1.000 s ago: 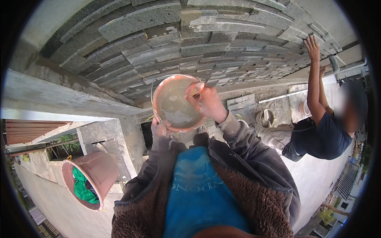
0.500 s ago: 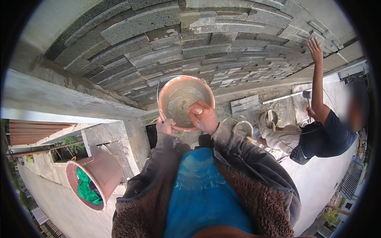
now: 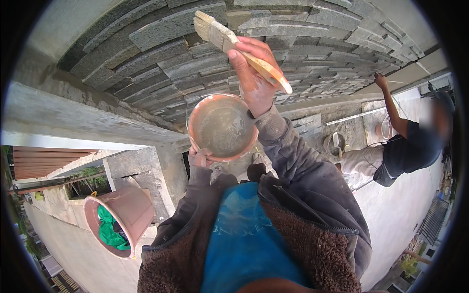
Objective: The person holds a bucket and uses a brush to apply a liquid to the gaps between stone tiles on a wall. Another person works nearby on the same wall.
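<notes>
My right hand (image 3: 257,88) is raised in front of a wall of stacked grey stone strips (image 3: 171,31). Its fingers are closed around the wooden handle of a paintbrush (image 3: 222,36), whose pale bristles point up and left toward the stone. Below it, my left hand (image 3: 199,157) grips the near left rim of an orange bucket (image 3: 192,132). Murky grey-brown liquid (image 3: 224,128) lies inside the bucket, with some froth on its surface. Whether the bristles touch the wall, I cannot tell.
A large pink tub (image 3: 139,215) with green cloth inside tilts at the left. At the right a co-worker (image 3: 408,154) reaches one hand to the wall. A dark round container (image 3: 328,143) and a long pale strip (image 3: 349,117) lie between us.
My right hand has risen from the bucket to the wall, bringing the paintbrush into sight. The bucket has shifted slightly left. The co-worker's raised hand has dropped lower along the wall.
</notes>
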The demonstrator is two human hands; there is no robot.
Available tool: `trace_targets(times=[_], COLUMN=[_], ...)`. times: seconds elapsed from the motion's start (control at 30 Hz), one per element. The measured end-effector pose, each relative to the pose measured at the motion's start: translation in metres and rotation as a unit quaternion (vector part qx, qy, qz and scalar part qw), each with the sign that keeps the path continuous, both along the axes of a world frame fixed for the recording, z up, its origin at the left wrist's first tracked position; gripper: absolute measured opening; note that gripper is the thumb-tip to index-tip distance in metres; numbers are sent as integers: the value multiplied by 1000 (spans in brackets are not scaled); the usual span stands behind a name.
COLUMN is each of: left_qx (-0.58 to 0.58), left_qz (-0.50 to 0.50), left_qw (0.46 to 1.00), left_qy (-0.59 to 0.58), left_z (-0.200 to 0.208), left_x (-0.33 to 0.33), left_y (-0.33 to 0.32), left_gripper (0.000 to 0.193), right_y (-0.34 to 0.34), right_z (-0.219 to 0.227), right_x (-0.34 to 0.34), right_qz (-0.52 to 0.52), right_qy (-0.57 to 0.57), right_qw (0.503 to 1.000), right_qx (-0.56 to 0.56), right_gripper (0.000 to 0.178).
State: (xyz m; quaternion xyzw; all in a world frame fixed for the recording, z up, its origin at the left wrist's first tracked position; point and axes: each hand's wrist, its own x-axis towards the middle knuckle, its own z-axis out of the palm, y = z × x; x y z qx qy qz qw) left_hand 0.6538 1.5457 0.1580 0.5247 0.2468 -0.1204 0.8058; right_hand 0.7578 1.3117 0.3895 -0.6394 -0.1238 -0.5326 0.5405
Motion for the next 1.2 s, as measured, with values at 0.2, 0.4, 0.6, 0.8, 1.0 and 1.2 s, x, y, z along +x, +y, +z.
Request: trace_targets(times=[0.2,0.4,0.6,0.8,1.0,1.2], left_qx=[-7,-23,-6,-30,-29,-25], left_qz=[20,31,6,6,1,-13], left_qw=[999,999,1000,999,1000,1000], left_qy=[24,1,10,8,-10,-1], left_z=[1,2,21,12,13,-1], left_x=[-12,-11,-7,-10,-11,-8], left_y=[19,25,19,24,20,26], left_gripper=[34,35,36,37,38,47], right_y=[-25,-43,-50,-75,-51,-49], right_z=[2,-1,-12,23,30,24], right_x=[10,14,25,1,36,19], right_qz=[-67,-46,-15,-181,-53,-104], right_qy=[-37,-24,-11,-43,-63,3], right_qw=[992,992,1000,982,996,990], right_qx=[99,113,22,-32,-16,-94], right_gripper=[14,13,10,11,8,6])
